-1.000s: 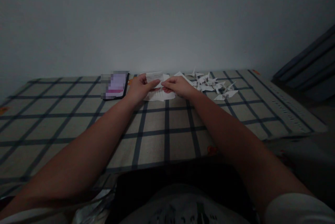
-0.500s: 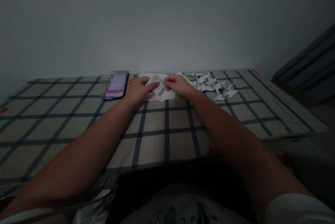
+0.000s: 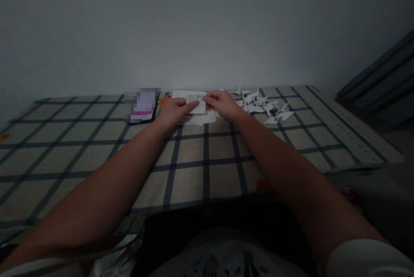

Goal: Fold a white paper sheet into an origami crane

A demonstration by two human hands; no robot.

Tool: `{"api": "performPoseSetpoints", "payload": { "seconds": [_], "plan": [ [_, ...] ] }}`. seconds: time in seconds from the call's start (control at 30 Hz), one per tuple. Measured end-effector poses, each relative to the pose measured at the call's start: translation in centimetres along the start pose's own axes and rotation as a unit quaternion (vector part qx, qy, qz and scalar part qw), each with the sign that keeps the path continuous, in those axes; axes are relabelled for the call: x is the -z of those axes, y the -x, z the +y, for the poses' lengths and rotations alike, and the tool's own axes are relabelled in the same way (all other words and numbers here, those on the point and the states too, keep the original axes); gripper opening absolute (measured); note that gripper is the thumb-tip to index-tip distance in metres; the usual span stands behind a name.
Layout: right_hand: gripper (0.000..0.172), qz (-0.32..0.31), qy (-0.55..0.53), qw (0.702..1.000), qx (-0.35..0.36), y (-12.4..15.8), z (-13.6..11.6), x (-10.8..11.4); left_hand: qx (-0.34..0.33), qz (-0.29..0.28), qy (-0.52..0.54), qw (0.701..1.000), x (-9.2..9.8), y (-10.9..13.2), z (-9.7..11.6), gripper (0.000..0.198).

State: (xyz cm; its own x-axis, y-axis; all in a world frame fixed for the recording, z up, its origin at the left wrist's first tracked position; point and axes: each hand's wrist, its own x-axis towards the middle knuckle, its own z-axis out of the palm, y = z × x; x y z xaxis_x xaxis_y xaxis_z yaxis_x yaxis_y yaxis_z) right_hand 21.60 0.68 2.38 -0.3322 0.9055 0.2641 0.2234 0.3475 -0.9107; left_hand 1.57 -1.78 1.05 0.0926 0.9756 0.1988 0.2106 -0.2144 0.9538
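A small folded white paper (image 3: 199, 105) lies between both hands at the far middle of the checked cloth (image 3: 97, 147). My left hand (image 3: 176, 111) pinches its left edge with thumb and forefinger. On the opposite edge, my right hand (image 3: 223, 103) pinches the same piece. Under them lies a stack of flat white sheets (image 3: 197, 118). A pile of several folded white paper cranes (image 3: 263, 106) sits just right of my right hand.
A phone (image 3: 142, 105) with a lit screen lies left of my left hand, near the wall. A grey wall closes the far side. Dark slanted panels (image 3: 381, 83) stand at the right. The cloth's right edge drops off near them.
The paper was held raised and partly unfolded a second ago; now it is folded smaller and pressed low between my fingertips. Both hands stayed in the same place.
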Motion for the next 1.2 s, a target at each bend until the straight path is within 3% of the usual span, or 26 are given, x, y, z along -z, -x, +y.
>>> {"api": "performPoseSetpoints", "payload": {
  "seconds": [0.17,0.27,0.5,0.7,0.9,1.03,1.2],
  "plan": [
    [0.025,-0.02,0.039,0.999,0.027,-0.1,0.6,0.0,-0.044,0.016,0.015,0.999,0.1,-0.2,0.3,0.037],
    [0.02,0.003,0.025,0.999,0.033,-0.3,0.9,-0.1,-0.049,0.036,-0.002,0.998,0.3,-0.3,0.3,0.034],
    [0.015,0.034,0.012,0.997,0.073,-0.7,1.2,-0.1,-0.076,-0.002,-0.072,0.995,0.2,0.1,0.3,0.034],
    [0.024,0.07,-0.065,0.99,0.103,-1.1,2.0,-0.5,-0.14,0.071,-0.09,0.983,0.1,0.0,0.7,0.031],
    [0.017,0.075,-0.018,0.99,0.116,-0.9,1.5,-0.3,-0.15,0.054,-0.078,0.984,0.0,-0.4,-0.2,0.03],
    [0.019,0.069,0.02,0.987,0.143,-0.6,1.4,-0.4,-0.205,0.07,-0.061,0.974,0.0,-0.7,-0.4,0.033],
    [0.019,0.062,0.047,0.983,0.166,-0.3,1.3,-0.4,-0.245,0.07,-0.103,0.961,0.2,-0.3,0.4,0.014]
  ]
}}
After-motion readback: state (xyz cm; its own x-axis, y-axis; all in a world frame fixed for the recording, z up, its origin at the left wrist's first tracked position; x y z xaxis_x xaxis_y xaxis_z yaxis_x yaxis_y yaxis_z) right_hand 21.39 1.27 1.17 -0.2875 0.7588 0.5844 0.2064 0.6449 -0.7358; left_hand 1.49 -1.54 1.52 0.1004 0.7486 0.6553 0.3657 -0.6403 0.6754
